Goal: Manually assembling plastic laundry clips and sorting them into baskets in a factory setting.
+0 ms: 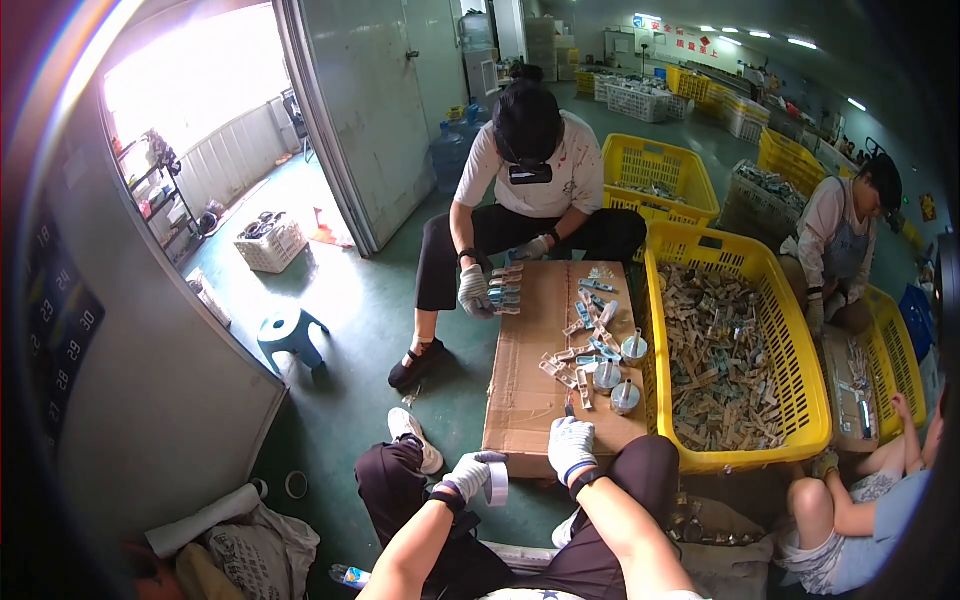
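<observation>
My left hand (470,474), in a white knit glove, grips a roll of pale tape (497,484) by the near edge of a cardboard box (530,365). My right hand (572,446), also gloved, is closed at the box's near edge. A small slim dark piece (570,408) sticks out past its fingers; its kind I cannot make out. Beyond it on the box lie scattered clothespins (583,383) in beige and blue. Three round silvery pots with upright stems (625,399) stand at the box's right side.
A large yellow crate (815,400) full of clothespins stands right of the box. Across from me a seated person (530,170) holds a row of clothespins (506,288). Other people sit at the right. A blue stool (290,335) stands at the left.
</observation>
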The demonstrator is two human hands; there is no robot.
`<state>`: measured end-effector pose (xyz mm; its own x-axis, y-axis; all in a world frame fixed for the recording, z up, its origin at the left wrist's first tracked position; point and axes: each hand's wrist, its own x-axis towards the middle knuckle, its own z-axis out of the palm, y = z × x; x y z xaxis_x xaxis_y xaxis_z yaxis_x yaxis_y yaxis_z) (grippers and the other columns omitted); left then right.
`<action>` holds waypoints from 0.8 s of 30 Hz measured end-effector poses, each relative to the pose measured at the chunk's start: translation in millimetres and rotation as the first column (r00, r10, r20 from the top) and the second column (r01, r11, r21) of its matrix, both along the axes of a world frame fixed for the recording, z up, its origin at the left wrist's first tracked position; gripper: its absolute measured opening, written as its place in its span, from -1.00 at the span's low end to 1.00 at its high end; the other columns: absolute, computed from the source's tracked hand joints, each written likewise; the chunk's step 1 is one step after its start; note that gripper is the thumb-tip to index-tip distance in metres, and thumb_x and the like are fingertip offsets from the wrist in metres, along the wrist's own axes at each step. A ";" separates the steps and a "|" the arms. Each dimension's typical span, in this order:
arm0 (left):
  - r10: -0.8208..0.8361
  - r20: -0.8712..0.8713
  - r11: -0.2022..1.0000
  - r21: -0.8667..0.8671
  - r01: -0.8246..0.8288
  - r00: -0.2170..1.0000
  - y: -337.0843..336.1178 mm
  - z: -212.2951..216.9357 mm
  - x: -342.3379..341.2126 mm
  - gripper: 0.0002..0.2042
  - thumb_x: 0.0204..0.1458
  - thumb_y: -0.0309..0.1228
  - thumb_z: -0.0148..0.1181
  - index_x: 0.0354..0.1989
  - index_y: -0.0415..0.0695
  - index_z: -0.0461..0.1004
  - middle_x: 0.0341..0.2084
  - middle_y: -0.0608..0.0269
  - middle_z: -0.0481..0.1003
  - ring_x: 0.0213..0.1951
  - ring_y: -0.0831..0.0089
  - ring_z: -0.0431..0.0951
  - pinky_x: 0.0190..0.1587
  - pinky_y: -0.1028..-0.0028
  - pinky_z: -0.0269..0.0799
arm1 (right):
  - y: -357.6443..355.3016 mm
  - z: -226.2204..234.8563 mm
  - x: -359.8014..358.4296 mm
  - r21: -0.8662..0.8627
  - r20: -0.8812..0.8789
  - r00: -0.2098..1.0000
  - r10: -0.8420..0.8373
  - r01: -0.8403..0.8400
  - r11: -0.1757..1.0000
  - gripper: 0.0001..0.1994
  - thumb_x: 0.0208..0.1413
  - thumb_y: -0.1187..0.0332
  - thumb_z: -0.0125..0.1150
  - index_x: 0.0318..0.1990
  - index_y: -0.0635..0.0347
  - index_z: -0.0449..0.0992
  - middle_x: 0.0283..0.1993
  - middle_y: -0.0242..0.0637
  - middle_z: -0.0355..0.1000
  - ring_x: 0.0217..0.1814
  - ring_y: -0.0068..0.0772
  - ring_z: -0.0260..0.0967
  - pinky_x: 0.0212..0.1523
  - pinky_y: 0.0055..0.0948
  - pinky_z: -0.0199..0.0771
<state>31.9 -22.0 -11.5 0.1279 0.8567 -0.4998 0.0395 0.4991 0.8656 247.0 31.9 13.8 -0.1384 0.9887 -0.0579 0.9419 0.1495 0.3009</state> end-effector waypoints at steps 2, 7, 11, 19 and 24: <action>-0.005 -0.005 1.000 0.018 0.005 1.000 -0.1 -1.9 0.9 -0.68 0.03 -0.68 -0.01 -0.11 -0.16 0.58 -0.35 0.31 0.58 -0.39 0.46 0.53 -0.31 0.45 0.47 | -1.8 -0.8 1.4 0.011 0.004 1.000 0.002 -0.002 1.000 -0.76 0.18 0.32 -0.06 -0.07 0.12 0.45 -0.21 -0.25 0.47 -0.30 -0.38 0.45 -0.41 -0.26 0.31; 0.013 0.003 1.000 -0.001 -0.013 1.000 -0.1 -7.5 -2.6 -0.67 0.00 -0.69 -0.02 -0.11 -0.16 0.58 -0.36 0.31 0.58 -0.39 0.47 0.53 -0.31 0.47 0.46 | -1.5 2.5 -2.3 -0.018 -0.009 1.000 -0.005 0.005 1.000 -0.76 0.18 0.31 -0.06 -0.06 0.12 0.45 -0.21 -0.26 0.47 -0.30 -0.38 0.45 -0.42 -0.26 0.31; 0.004 -0.003 1.000 0.009 -0.004 1.000 -0.1 -6.1 -1.1 -0.67 0.00 -0.69 -0.02 -0.10 -0.17 0.58 -0.35 0.31 0.58 -0.39 0.47 0.53 -0.31 0.47 0.46 | -1.1 1.8 -0.8 -0.032 -0.012 1.000 -0.009 0.008 0.999 -0.75 0.18 0.31 -0.06 -0.05 0.12 0.45 -0.20 -0.26 0.47 -0.29 -0.39 0.46 -0.41 -0.26 0.32; -0.007 -0.013 1.000 0.010 0.007 1.000 -0.6 -0.5 -0.5 -0.67 0.02 -0.68 -0.04 -0.10 -0.17 0.57 -0.33 0.31 0.58 -0.36 0.47 0.53 -0.27 0.47 0.46 | -3.5 6.3 -1.2 -0.019 0.006 1.000 0.006 -0.006 1.000 -0.75 0.18 0.31 -0.06 -0.06 0.12 0.44 -0.21 -0.26 0.46 -0.28 -0.40 0.44 -0.41 -0.27 0.32; 0.012 -0.009 1.000 -0.014 -0.012 1.000 -0.8 0.0 -0.7 -0.66 0.04 -0.66 -0.05 -0.08 -0.13 0.58 -0.34 0.32 0.58 -0.39 0.48 0.53 -0.29 0.48 0.45 | -3.9 7.7 -0.5 0.007 -0.003 1.000 0.028 -0.028 1.000 -0.77 0.18 0.30 -0.05 -0.09 0.11 0.45 -0.24 -0.28 0.46 -0.28 -0.40 0.44 -0.41 -0.28 0.32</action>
